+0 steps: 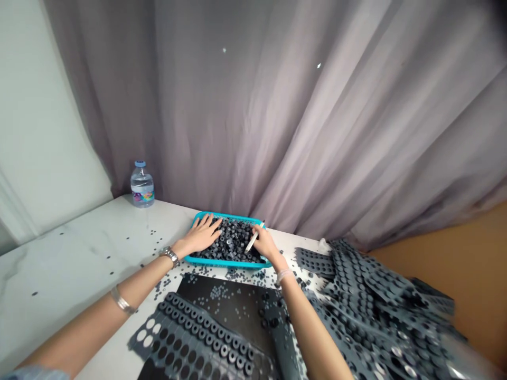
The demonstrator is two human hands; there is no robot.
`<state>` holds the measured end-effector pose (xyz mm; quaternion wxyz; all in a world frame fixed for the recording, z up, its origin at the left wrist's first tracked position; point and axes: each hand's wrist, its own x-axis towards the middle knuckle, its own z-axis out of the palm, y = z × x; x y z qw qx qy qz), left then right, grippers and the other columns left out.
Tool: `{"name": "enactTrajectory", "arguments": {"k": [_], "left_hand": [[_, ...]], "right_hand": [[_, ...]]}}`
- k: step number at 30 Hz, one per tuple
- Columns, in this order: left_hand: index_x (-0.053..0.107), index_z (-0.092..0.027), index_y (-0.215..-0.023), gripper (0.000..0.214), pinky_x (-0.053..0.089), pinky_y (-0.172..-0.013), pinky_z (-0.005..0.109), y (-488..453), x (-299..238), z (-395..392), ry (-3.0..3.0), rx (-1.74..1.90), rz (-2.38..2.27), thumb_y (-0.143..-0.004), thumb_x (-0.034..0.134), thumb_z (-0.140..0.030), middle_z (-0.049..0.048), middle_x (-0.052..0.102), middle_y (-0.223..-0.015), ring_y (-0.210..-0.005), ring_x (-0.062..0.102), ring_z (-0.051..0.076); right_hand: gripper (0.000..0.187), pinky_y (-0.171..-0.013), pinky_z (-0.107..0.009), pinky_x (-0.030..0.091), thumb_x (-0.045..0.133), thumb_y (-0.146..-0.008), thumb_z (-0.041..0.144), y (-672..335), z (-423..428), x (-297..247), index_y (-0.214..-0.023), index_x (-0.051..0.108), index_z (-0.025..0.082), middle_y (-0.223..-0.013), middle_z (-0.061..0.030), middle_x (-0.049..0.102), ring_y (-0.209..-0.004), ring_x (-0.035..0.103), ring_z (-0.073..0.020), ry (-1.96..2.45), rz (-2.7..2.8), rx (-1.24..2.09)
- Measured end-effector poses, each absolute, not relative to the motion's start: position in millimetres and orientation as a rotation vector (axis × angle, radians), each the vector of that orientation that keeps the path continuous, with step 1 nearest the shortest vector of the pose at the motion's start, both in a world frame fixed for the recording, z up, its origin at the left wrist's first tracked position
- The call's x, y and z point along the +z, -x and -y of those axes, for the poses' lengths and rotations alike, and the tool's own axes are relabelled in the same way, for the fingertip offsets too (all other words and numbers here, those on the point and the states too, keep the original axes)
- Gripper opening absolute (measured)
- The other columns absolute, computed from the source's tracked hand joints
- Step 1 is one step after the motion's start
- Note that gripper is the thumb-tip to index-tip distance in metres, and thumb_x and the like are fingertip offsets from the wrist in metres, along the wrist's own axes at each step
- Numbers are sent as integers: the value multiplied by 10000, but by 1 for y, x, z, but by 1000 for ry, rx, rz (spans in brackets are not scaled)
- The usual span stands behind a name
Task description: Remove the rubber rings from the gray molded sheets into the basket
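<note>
A turquoise basket [222, 262] on the table is filled with small black ring-shaped pieces [233, 240]. My left hand [203, 236] lies over the basket's left part, fingers spread on the pieces. At the basket's right end, my right hand [265, 244] is closed around a slim white pen-like tool [252, 241] with a dark end, slanting above the pieces. Nearer to me lies a dark sheet [202, 332] with rows of raised rings and punched-out holes, partly over a black mat [237, 301]. Tiny dark discs are scattered on the mat and around the basket.
A water bottle [142, 184] with a blue cap stands at the table's back left. On the right, a heap of dark perforated sheets [364, 295] covers the table. A grey curtain [237, 105] hangs behind, and an orange-brown surface [475, 274] borders the right side.
</note>
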<state>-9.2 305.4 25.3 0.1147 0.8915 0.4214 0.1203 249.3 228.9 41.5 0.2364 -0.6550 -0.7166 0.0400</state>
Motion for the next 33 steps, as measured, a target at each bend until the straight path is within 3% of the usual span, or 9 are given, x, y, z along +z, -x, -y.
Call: {"name": "enactTrajectory", "arguments": {"k": [4, 9, 14, 21, 25, 29, 33], "left_hand": [[251, -305, -1502, 630, 63, -1119, 598, -3, 20, -298, -2636, 314, -1122, -944, 215, -595, 85, 114, -1599, -1468, 64, 327], [345, -342, -1461, 613, 64, -1121, 609, -2, 28, -294, -2662, 335, -1027, -926, 257, -628, 65, 170, -1588, -1464, 103, 323], [363, -268, -1464, 579, 162, -1151, 528, 13, 52, -295, -2666, 581, -1062, -959, 259, -531, 59, 143, -1600, -1470, 78, 302], [607, -178, -1252, 445, 283, -1155, 428, 41, 63, -230, -2673, 802, -1037, -963, 323, -360, 84, 496, -1426, -1362, 377, 234], [635, -184, -1203, 397, 354, -1113, 431, 62, 52, -183, -2693, 756, -961, -956, 367, -339, 85, 598, -1301, -1251, 491, 227], [665, -189, -1158, 354, 417, -1050, 430, 71, 45, -150, -2736, 619, -867, -942, 405, -295, 84, 646, -1231, -1191, 541, 239], [693, -210, -1103, 316, 488, -932, 387, 71, 57, -127, -2660, 613, -828, -931, 439, -287, 71, 692, -1113, -1054, 618, 223]], "right_hand": [[187, -777, -272, 395, 446, -741, 90, -245, -221, 40, -873, 516, 204, -925, -40, 627, -862, 559, -179, 1741, 1963, 106], [198, -747, -274, 378, 478, -702, 54, -238, -214, 40, -818, 526, 207, -826, -37, 585, -796, 529, -183, 1762, 1918, 50], [198, -657, -253, 341, 418, -706, 28, -244, -202, 48, -755, 493, 204, -690, -5, 504, -691, 472, -163, 1787, 1842, -29], [202, -544, -238, 267, 387, -693, 24, -232, -184, 61, -693, 447, 216, -529, 50, 386, -531, 381, -130, 1740, 1846, 25], [160, -570, -250, 289, 425, -708, 64, -227, -172, 71, -728, 457, 220, -574, 31, 460, -545, 442, -143, 1733, 1807, 51], [47, -616, -259, 335, 426, -841, 217, -224, -144, 83, -832, 471, 220, -729, -16, 594, -615, 527, -162, 1719, 1725, 56], [177, -595, -252, 336, 391, -917, 359, -216, -96, 91, -812, 450, 229, -707, -2, 594, -589, 519, -152, 1688, 1684, 75]]}}
